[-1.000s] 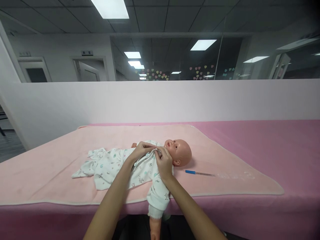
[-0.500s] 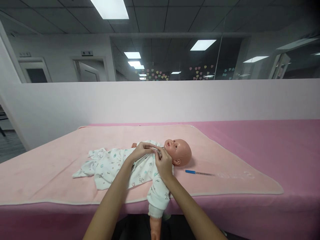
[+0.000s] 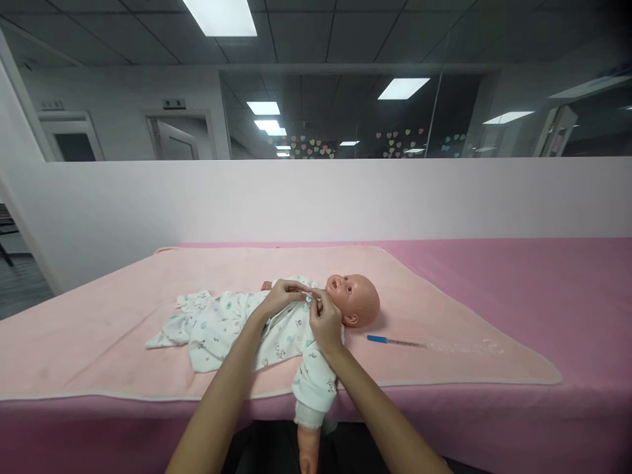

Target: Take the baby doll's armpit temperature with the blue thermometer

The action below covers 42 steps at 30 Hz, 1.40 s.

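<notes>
A baby doll lies on its back, head to the right, wearing white printed baby clothes. Both my hands meet at the neckline on its upper chest. My left hand lies over the chest with its fingers bent round the edge of the clothes. My right hand pinches the cloth at the collar, close to the doll's chin. A small pale fastener or bit of cloth shows between the fingertips. The doll's near arm hangs over the table's front edge, its sleeve reaching to the wrist.
Under the doll is a peach blanket with a pale edge, spread on a pink-covered table. To the right of the head lies a blue-capped, thin stick-like thing, perhaps a thermometer. A white wall with windows stands behind.
My right fingers have shifted slightly at the collar, and a small pale bit now shows between the fingertips. The doll lies as before; the view has moved a little.
</notes>
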Motion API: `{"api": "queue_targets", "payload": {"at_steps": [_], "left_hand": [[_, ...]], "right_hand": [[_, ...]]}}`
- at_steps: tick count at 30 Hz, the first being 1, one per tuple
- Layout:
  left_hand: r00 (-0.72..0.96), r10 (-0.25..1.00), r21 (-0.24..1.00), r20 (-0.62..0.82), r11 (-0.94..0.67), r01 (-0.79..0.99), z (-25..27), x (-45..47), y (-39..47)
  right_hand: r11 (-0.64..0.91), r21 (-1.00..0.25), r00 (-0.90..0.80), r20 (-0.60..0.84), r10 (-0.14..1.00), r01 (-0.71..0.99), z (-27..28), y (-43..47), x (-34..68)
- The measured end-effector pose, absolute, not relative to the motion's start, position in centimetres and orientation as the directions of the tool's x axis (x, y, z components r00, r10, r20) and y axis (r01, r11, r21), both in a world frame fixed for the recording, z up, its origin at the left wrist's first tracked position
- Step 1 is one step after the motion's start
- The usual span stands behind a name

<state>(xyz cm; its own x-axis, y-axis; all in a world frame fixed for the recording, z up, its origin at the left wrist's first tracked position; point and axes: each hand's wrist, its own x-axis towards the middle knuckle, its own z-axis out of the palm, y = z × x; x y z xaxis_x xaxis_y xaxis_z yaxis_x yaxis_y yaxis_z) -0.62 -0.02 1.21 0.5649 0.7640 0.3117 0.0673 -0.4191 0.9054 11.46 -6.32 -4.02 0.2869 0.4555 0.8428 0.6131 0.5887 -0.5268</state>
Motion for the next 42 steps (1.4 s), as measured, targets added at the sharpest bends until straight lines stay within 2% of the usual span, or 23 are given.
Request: {"api": "queue_targets", "payload": {"at_steps": [8,16,26,32,38,42], "left_hand": [[0.630,0.716,0.897,0.302,-0.437,0.066,1.3,-0.7,0.0],[0.641,0.705,0.895,0.303,-0.441,0.062,1.2,-0.8,0.1],[0.648,0.700,0.908,0.301,-0.419,0.030,1.1,-0.9,0.1],[0.614,0.725,0.884,0.312,-0.458,0.092,1.4,-0.8,0.0],[0.660,0.688,0.800,0.303,-0.559,0.216,2.2,-2.3,-1.7],[0.598,0.738,0.845,0.312,-0.504,0.180,1.7,-4.5,-2.8]], "right_hand": [[0.554,-0.554,0.348,0.829,0.438,0.621,-3.8,-6.3,11.4],[0.621,-0.530,0.341,0.848,0.406,0.577,-3.8,-6.2,11.4],[0.566,-0.537,0.313,0.837,0.448,0.626,-3.7,-6.2,11.3],[0.581,-0.569,0.334,0.818,0.468,0.581,-3.7,-6.5,11.4],[0.578,-0.602,0.384,0.798,0.464,0.552,-3.7,-6.6,11.5],[0.562,-0.599,0.365,0.798,0.480,0.571,-3.7,-6.5,11.5]]}}
